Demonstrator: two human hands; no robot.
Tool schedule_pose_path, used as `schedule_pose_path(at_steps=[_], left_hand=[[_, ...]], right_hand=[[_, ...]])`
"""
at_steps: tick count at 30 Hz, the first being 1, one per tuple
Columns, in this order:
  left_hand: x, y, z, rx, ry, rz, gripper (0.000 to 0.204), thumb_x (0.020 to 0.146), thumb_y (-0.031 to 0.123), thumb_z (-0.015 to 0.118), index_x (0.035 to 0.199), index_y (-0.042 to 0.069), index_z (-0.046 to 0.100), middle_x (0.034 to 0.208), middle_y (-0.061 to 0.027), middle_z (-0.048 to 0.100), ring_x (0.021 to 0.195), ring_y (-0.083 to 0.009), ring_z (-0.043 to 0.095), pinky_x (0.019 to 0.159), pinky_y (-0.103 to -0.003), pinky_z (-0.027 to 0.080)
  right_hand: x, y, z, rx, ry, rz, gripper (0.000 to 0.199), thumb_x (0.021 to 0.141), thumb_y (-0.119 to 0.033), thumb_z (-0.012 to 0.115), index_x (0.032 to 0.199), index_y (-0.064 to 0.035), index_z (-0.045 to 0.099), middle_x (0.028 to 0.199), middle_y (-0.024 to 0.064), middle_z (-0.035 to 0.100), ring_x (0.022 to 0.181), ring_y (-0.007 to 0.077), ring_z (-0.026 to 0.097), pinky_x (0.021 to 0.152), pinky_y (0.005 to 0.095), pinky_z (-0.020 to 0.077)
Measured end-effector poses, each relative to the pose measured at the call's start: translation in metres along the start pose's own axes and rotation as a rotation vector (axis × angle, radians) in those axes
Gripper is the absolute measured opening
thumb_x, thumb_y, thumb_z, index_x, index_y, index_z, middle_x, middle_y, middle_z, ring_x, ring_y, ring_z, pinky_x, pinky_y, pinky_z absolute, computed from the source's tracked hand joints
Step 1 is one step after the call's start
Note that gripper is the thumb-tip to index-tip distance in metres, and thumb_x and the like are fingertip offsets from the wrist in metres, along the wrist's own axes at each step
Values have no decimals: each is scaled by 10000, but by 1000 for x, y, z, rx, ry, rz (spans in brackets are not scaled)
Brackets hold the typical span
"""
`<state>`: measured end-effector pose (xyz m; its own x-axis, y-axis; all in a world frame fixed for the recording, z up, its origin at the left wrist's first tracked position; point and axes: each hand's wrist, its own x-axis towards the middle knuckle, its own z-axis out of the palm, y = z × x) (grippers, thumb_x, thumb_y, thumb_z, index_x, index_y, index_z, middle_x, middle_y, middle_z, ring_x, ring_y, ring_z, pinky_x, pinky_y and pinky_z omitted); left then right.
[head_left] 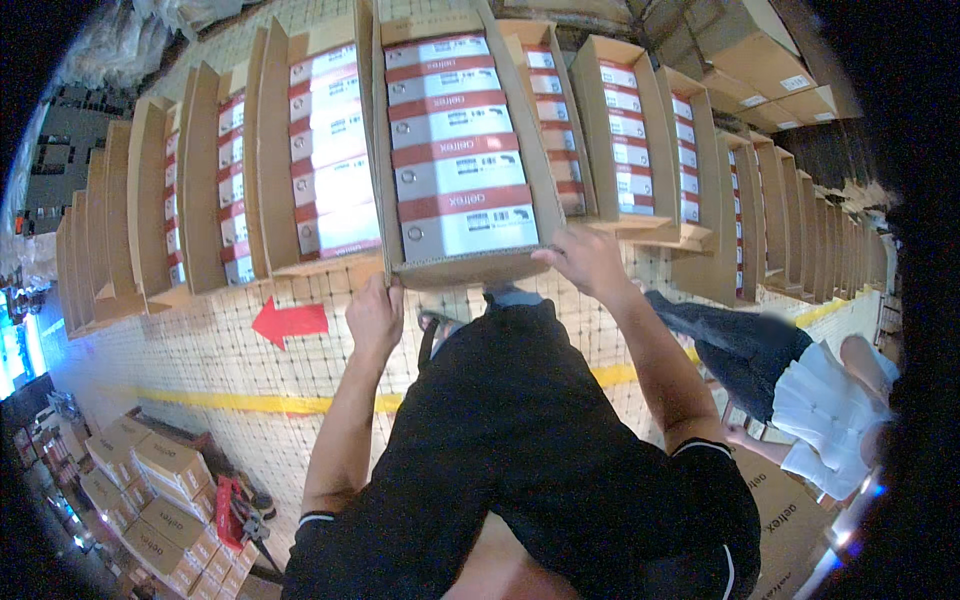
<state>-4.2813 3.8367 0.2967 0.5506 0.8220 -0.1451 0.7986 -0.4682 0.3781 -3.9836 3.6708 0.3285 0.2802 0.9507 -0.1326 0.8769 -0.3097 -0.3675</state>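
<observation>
In front of me stands an open cardboard carton [470, 272] whose near end juts out past its neighbours. Inside it, several white-and-red shoe boxes [468, 232] with printed labels lie in a row running away from me. My left hand [374, 318] is closed on the carton's near left corner, knuckles toward me. At the near right corner, my right hand [592, 262] grips the cardboard edge, its thumb along the front and the other fingers partly hidden. Both arms reach forward to the carton.
Similar open cartons [325, 258] line up on both sides. A red arrow [290, 323] and a yellow line [240, 402] mark the floor. At right, another person [820, 400] stands close. Stacked closed cartons [165, 525] and a red-handled pallet jack [232, 512] are at lower left.
</observation>
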Motion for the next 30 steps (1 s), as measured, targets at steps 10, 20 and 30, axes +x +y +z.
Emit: schedule_pose_path(at_steps=[10,20,30], left_hand=[[7,31,-32,-254,-72,178,289,872,267,681,1053,41,675,1357,-222,496,1137,-390,574,891,-422,504],[-2,31,35,-39,-106,89,479,861,302,696,1294,129,587,1320,-206,485,1160,-396,530,886,-445,501],[-13,6,48,-318,-439,-137,687,907,293,636,1483,104,311,1416,-311,388,1266,-463,459,1011,-469,446]], right_hand=[[-23,-29,-7,177,-149,222,386,948,-418,568,1087,-66,642,1047,179,553,923,356,624,789,452,511],[-19,-30,62,302,-101,406,426,909,-306,644,1260,-82,555,1168,212,501,1031,391,580,847,446,498],[-25,-15,84,375,-217,462,523,932,-134,538,1429,-140,377,1315,258,472,1133,444,544,938,484,465]])
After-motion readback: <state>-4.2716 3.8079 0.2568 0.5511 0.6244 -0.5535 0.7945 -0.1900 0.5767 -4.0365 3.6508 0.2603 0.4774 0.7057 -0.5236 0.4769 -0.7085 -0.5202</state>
